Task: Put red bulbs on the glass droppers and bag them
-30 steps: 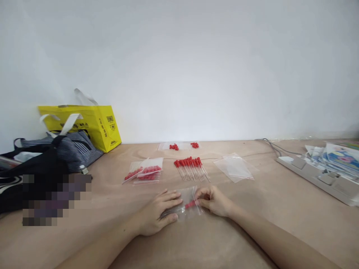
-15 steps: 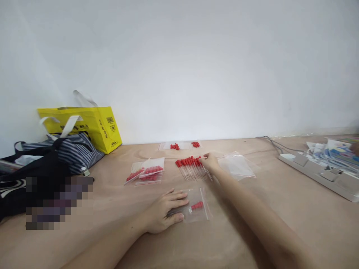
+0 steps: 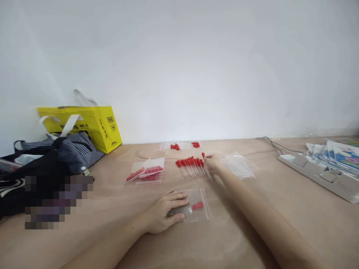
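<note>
My left hand [image 3: 168, 211] lies flat with fingers spread on the left part of a clear zip bag [image 3: 200, 194], which has red-capped contents [image 3: 197, 205] inside. Beyond it, several red-capped droppers [image 3: 190, 162] lie side by side in a row. At the row's right end my right hand [image 3: 213, 163] pinches one dropper [image 3: 203, 155], its red cap raised above the others. To the left, filled clear bags [image 3: 151, 172] with red-capped contents are piled, overlapping. Flat clear bags [image 3: 238, 165] lie just right of my right hand.
Near the wall, another clear sheet or bag [image 3: 185, 145] carries two red groups. A yellow bag [image 3: 108, 130], striped bag [image 3: 75, 153] and black bag [image 3: 53, 172] stand left. A power strip [image 3: 316, 175], cables [image 3: 273, 143] and printed packets [image 3: 343, 155] lie right.
My right hand has moved slightly right, and the dropper's red cap now shows lifted beside its fingers. A hand at the far right edge has left the view. My left hand stays put.
</note>
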A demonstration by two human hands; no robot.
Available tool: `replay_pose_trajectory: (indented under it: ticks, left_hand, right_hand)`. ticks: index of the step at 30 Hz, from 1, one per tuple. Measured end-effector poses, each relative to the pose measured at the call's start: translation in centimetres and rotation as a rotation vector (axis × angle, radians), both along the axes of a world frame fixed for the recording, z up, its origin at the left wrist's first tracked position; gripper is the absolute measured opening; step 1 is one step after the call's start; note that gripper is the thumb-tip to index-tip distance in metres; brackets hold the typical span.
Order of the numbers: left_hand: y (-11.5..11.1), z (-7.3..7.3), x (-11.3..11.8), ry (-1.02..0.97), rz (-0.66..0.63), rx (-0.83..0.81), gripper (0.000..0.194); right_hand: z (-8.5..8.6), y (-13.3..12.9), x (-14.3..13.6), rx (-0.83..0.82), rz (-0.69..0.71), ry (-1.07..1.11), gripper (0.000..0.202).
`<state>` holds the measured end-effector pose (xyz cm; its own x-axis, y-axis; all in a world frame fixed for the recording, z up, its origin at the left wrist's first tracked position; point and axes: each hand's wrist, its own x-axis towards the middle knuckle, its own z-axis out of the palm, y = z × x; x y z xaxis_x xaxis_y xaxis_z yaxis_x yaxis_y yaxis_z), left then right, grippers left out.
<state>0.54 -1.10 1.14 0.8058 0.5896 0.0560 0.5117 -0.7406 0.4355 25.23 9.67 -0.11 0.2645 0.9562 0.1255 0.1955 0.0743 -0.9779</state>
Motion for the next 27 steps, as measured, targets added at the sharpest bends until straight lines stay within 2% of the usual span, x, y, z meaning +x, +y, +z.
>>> replay_pose_trajectory:
  ticks: [6, 8, 11, 15, 21, 27]
  left_hand:
    - [0.2, -0.2, 0.0, 0.025, 0.033, 0.027, 0.044]
    - [0.1, -0.1, 0.0, 0.021, 0.046, 0.043, 0.043]
    - [-0.1, 0.2, 0.0, 0.048, 0.056, 0.053, 0.042]
    - [-0.2, 0.4, 0.0, 0.072, 0.048, 0.045, 0.041]
    - [-0.1, 0.2, 0.0, 0.025, 0.048, 0.03, 0.042]
    - [-0.2, 0.1, -0.2, 0.054, 0.084, 0.018, 0.046]
  right_hand:
    - [1.1, -5.8, 1.4, 0.023, 0.192, 0.263, 0.027]
    - [0.8, -7.6, 1.8, 0.022, 0.237, 0.388, 0.03]
    - [-0.3, -9.4, 2.0, 0.013, 0.213, 0.527, 0.032]
    - [-1.4, -10.4, 1.3, 0.024, 0.171, 0.564, 0.039]
    - [-1.8, -11.1, -0.1, 0.056, 0.178, 0.517, 0.059]
    - [-1.7, -11.4, -0.2, 0.056, 0.178, 0.495, 0.054]
